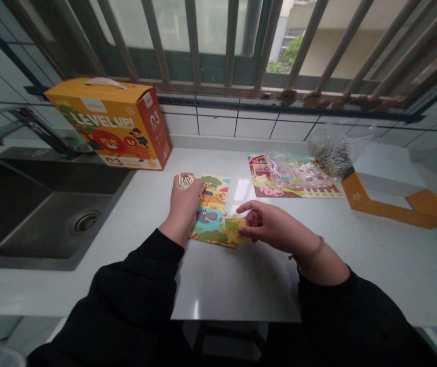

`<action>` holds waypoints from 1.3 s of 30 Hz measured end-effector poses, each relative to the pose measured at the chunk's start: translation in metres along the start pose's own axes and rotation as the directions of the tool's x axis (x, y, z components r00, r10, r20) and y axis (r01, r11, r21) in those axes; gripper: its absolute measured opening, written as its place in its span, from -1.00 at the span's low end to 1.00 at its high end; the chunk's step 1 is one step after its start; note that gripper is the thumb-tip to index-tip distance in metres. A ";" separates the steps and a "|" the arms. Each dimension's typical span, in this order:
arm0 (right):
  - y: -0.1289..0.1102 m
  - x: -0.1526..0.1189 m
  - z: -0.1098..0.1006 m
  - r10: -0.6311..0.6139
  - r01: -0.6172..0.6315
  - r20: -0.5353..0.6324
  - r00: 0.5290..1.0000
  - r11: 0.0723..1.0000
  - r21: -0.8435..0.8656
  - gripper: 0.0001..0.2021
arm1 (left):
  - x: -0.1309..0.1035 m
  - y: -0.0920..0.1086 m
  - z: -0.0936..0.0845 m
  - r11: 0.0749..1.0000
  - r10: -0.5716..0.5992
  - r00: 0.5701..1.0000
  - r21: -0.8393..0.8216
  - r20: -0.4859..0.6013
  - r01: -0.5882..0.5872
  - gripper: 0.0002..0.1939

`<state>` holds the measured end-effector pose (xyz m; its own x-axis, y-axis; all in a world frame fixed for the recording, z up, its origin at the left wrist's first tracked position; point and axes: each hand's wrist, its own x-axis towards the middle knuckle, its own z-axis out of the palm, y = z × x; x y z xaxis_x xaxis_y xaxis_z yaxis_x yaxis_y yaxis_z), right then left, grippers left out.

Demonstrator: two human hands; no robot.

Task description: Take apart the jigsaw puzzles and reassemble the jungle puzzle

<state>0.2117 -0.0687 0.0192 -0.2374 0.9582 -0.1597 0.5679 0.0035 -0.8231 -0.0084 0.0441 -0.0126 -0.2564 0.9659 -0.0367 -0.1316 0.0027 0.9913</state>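
Note:
A colourful animal puzzle (210,216) lies on the white counter in front of me. My left hand (186,204) is closed around a stack of puzzle pieces (186,180), whose pale edges show at the top, and it rests against the puzzle's left side. On the right, my right hand (260,221) pinches a yellow-green puzzle piece (236,229) between thumb and fingers, at the lower right edge of the puzzle. The piece touches or overlaps that edge; whether it is joined cannot be made out.
An orange box (115,127) stands at the back left beside the sink (61,204). At the back right are a farm picture board (262,183) under clear plastic, a plastic bag (335,155) and an opened orange-white box (379,206). Window bars run behind.

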 end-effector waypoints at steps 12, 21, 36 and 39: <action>-0.023 -0.006 0.037 -0.106 0.086 -0.012 0.994 0.869 -0.488 -0.63 | -0.001 0.000 -0.001 0.999 0.021 1.000 0.024 -0.016 -0.021 -0.61; -0.018 0.000 0.029 -0.007 0.002 -0.022 1.000 0.969 -0.246 -0.67 | -0.002 0.003 0.002 0.999 0.015 1.000 -0.037 -0.013 -0.016 -0.62; 0.021 0.053 0.008 0.060 -0.053 -0.431 0.900 0.998 0.028 -0.59 | -0.017 0.009 0.005 0.980 -0.168 0.965 -0.072 0.200 0.186 -0.69; 0.019 0.077 0.009 -0.053 -0.068 -0.409 0.911 0.958 -0.277 -0.79 | -0.019 0.011 0.007 0.971 -0.183 0.955 -0.111 0.234 0.213 -0.67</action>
<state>0.1973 0.0027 -0.0139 0.0761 0.9896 0.1217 0.7789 0.0172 -0.6270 0.0018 0.0274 -0.0003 0.0030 0.9825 -0.1864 -0.2891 0.1793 0.9403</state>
